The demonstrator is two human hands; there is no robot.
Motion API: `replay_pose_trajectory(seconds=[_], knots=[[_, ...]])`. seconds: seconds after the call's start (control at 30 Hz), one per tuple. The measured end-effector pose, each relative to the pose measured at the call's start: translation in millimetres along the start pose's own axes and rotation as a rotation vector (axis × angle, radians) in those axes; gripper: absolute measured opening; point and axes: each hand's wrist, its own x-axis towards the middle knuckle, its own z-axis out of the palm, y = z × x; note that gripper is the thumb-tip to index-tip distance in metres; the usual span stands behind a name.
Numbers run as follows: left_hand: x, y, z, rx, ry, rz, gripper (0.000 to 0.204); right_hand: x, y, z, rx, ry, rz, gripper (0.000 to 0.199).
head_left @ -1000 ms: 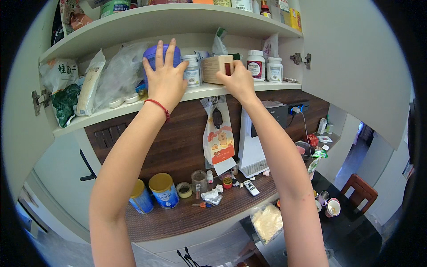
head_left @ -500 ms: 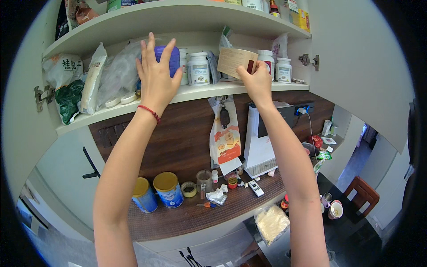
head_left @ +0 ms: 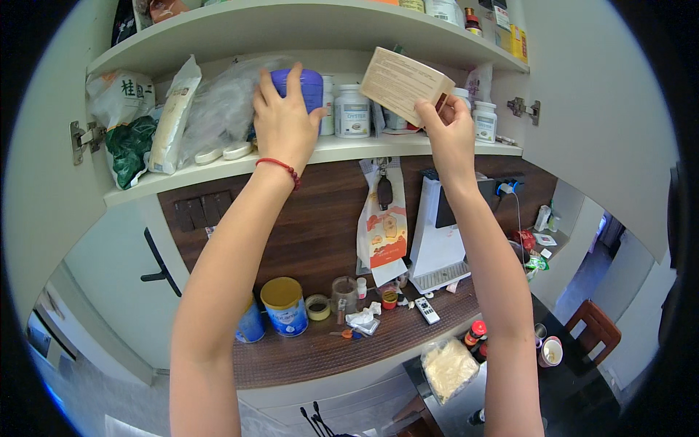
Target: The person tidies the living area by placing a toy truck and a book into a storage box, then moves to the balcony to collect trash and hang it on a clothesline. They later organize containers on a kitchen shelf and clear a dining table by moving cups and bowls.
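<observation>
My right hand (head_left: 450,138) grips a beige cardboard box (head_left: 404,84) by its lower right corner, thumb in front. The box is tilted and held off the shelf, in front of the white bottles. My left hand (head_left: 285,131), with a red bead bracelet (head_left: 280,166) at the wrist, reaches up to a purple container (head_left: 309,89) on the cabinet shelf. Its fingers are apart and overlap the container's front; whether they touch it I cannot tell. Right of that container stands a white supplement bottle (head_left: 353,113); another white bottle (head_left: 484,120) is right of my right hand.
Plastic bags (head_left: 218,105) and a long white packet (head_left: 175,116) fill the shelf's left part. An upper shelf (head_left: 306,30) and opened cabinet doors (head_left: 597,109) frame the space. Below, the counter (head_left: 284,360) carries blue tins (head_left: 285,309), tape (head_left: 317,307), a remote (head_left: 427,311) and a white machine (head_left: 437,240).
The box has been raised and tilted, its right end lower. My left hand has moved closer in front of the purple container, its fingers less spread. The whole view has shifted slightly.
</observation>
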Motion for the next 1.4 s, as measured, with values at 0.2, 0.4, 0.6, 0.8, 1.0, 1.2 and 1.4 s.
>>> replay_pose_trajectory(seconds=[0.2, 0.4, 0.6, 0.8, 1.0, 1.2, 1.4], knots=[[-1.0, -3.8, 5.0, 0.019, 0.153, 0.119, 0.06, -5.2, -29.4, 30.9, 0.059, -0.121, -0.126, 0.046], [4.3, -11.6, 12.7, -0.216, 0.148, 0.25, 0.054, 9.3, -57.4, 84.3, -0.353, -0.162, -0.844, 0.042], [8.3, -12.1, 11.5, -0.139, 0.187, 0.277, 0.029, 40.1, -48.2, 155.7, -0.551, -0.173, -0.944, 0.036], [-7.2, -20.4, 7.6, -0.201, 0.084, 0.123, 0.022, 32.1, -65.3, 233.3, -0.883, -0.687, -0.3, 0.04], [-3.9, -4.4, 11.9, -0.048, 0.235, 0.214, 0.011, 39.5, -50.9, 244.6, -1.071, -0.768, -0.211, 0.061], [-1.2, -12.6, 13.7, -0.043, 0.283, 0.233, 0.016, 30.4, -48.3, 248.0, -0.977, -0.498, -0.444, 0.04], [-0.6, -12.1, 9.3, -0.12, 0.246, 0.243, 0.022, 15.6, -43.3, 223.8, -0.723, -0.017, -0.95, 0.03]])
